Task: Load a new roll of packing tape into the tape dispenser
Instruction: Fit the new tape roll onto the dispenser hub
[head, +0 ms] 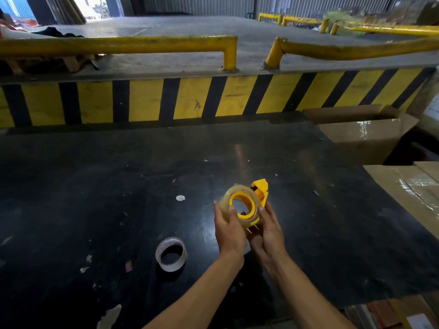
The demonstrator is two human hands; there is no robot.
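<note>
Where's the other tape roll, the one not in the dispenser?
In the head view the loose tape roll lies flat on the black table, near the front edge, just left of the left hand.

Spare roll (171,254) on table (95,176), left of seemingly loaded dispenser (260,189).

The scene is dim overall. Daylight blows out the doorway (95,7) at eleven o'clock. The black tabletop (118,186) carries soft sheen, with a pale vertical glare streak just above centre. Glare also flares on the taped cardboard boxes (363,134) at three o'clock. The yellow railing (118,45) bows with wide-angle distortion; corners look soft and smeared.
</note>
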